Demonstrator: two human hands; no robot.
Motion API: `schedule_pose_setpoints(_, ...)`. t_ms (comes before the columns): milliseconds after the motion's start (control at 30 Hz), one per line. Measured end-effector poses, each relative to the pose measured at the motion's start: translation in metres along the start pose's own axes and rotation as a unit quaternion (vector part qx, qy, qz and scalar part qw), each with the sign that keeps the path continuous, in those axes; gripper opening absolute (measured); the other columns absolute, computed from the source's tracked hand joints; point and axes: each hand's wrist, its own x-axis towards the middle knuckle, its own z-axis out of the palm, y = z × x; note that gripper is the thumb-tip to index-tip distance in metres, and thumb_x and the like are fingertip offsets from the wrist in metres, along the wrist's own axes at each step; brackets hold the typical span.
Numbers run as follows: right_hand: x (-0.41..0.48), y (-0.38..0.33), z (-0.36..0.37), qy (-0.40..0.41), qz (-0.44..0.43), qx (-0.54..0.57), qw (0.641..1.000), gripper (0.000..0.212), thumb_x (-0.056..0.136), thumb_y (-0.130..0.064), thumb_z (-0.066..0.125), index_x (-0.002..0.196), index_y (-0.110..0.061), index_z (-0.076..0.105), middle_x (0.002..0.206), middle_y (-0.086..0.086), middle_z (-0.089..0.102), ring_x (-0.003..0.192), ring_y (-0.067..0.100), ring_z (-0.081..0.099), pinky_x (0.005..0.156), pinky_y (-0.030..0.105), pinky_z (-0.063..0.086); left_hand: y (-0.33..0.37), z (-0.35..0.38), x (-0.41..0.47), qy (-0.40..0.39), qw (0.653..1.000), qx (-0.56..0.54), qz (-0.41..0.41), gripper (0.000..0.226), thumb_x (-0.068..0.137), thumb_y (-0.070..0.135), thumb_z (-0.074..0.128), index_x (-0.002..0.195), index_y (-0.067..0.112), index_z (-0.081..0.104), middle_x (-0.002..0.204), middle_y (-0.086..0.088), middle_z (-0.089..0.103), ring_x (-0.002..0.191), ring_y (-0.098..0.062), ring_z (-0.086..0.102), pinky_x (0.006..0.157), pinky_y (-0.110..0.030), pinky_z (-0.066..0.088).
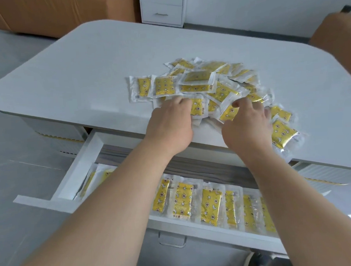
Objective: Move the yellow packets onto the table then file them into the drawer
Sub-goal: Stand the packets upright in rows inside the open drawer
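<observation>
A loose pile of several yellow packets (206, 83) in clear wrappers lies on the white table (99, 71), reaching its near edge. My left hand (170, 123) grips a packet (197, 108) at the pile's near side, fingers curled over it. My right hand (248, 121) pinches another packet (229, 112) beside it. Below the table edge the white drawer (79, 171) stands pulled out. Several packets (211, 205) stand filed in a row along its front, more at its left end, partly hidden by my forearms.
A white cabinet (162, 10) with handled drawers stands beyond the table. Brown cardboard boxes (55, 15) sit at the back left, another at the far right. Grey floor lies to the left. The drawer's metal handle (172, 240) juts out below its front.
</observation>
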Motion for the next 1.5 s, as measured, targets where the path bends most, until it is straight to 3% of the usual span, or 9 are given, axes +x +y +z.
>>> schedule_pose_setpoints(167,0.010,0.018,-0.003,-0.070,0.002,-0.055,0.996,0.075,0.085,-0.007,0.053,0.153,-0.018,0.024,0.156,0.007,0.032,0.150,0.034,0.012,0.117,0.052,0.020,-0.002,0.018,0.012,-0.070,0.997,0.043,-0.010,0.057,0.104,0.023,0.042,0.158,0.017,0.023,0.167,-0.003,0.017,0.154,-0.024,0.014,0.118,-0.048,0.030)
schedule_pose_setpoints(267,0.014,0.023,-0.003,-0.098,-0.003,-0.078,0.992,0.079,0.089,-0.009,0.052,0.157,-0.019,0.014,0.154,0.008,0.038,0.150,0.034,0.012,0.118,0.053,0.016,-0.001,0.024,0.012,-0.077,0.995,0.058,-0.009,0.052,0.103,0.021,0.044,0.153,0.015,0.034,0.160,-0.005,0.035,0.147,-0.027,0.030,0.113,-0.046,0.035)
schedule_pose_setpoints(400,0.018,0.026,-0.003,-0.080,-0.004,-0.080,0.994,0.074,0.090,-0.015,0.059,0.154,-0.018,0.021,0.139,0.011,0.047,0.139,0.034,0.029,0.113,0.050,0.024,0.002,0.023,0.011,-0.001,0.996,0.087,-0.008,0.035,0.097,0.015,0.052,0.132,0.016,0.055,0.128,-0.006,0.058,0.111,-0.029,0.055,0.085,-0.041,0.044)
schedule_pose_setpoints(633,0.019,0.025,-0.003,-0.034,-0.027,-0.075,0.996,0.060,0.079,-0.007,0.061,0.137,-0.015,0.050,0.126,0.012,0.046,0.122,0.036,0.040,0.106,0.047,0.030,-0.006,0.027,0.010,-0.053,0.993,0.100,-0.044,0.056,0.100,0.033,0.053,0.152,0.022,0.036,0.155,-0.002,0.041,0.135,-0.031,0.040,0.103,-0.046,0.039)
schedule_pose_setpoints(867,0.017,0.018,-0.004,0.026,-0.049,0.053,0.997,0.018,0.086,-0.011,0.060,0.100,-0.014,0.048,0.095,0.004,0.051,0.069,0.020,0.042,0.059,0.032,0.040,-0.007,0.022,0.001,-0.023,0.995,0.063,-0.077,0.047,0.098,0.042,0.056,0.136,0.017,0.053,0.134,-0.008,0.055,0.122,-0.031,0.049,0.096,-0.045,0.042)
schedule_pose_setpoints(1033,0.012,0.010,-0.005,0.032,0.009,0.244,0.969,0.037,0.087,-0.028,0.074,0.105,-0.022,0.043,0.081,-0.017,0.048,0.065,-0.008,0.053,0.044,0.012,0.035,-0.010,0.019,-0.008,-0.062,0.990,0.045,-0.116,0.052,0.097,0.049,0.054,0.137,0.015,0.050,0.132,-0.009,0.058,0.120,-0.032,0.050,0.092,-0.044,0.044)
schedule_pose_setpoints(1200,0.004,-0.002,-0.003,-0.028,0.087,0.356,0.930,0.071,0.081,-0.038,0.083,0.140,-0.024,0.046,0.124,-0.002,0.063,0.102,0.025,0.068,0.082,0.046,0.060,-0.013,0.012,-0.015,-0.050,0.990,0.036,-0.129,0.051,0.093,0.050,0.062,0.131,0.016,0.053,0.122,-0.008,0.062,0.113,-0.032,0.054,0.087,-0.043,0.045)
schedule_pose_setpoints(1333,-0.002,-0.008,0.004,-0.090,0.113,0.410,0.900,0.060,0.087,-0.032,0.077,0.139,-0.021,0.051,0.118,0.000,0.069,0.091,0.020,0.073,0.079,0.043,0.063,-0.021,0.005,-0.020,-0.012,0.985,-0.057,-0.165,0.066,0.086,0.043,0.075,0.140,0.018,0.048,0.126,-0.008,0.057,0.116,-0.030,0.055,0.091,-0.042,0.047)
schedule_pose_setpoints(1500,-0.009,-0.023,0.014,-0.172,0.140,0.522,0.824,0.030,0.086,-0.006,0.068,0.114,-0.019,0.069,0.094,-0.003,0.079,0.083,0.019,0.077,0.080,0.041,0.061,-0.043,-0.018,-0.022,0.038,0.940,-0.211,-0.265,0.046,0.080,0.024,0.080,0.122,0.019,0.063,0.110,0.004,0.067,0.089,-0.018,0.064,0.064,-0.028,0.046)
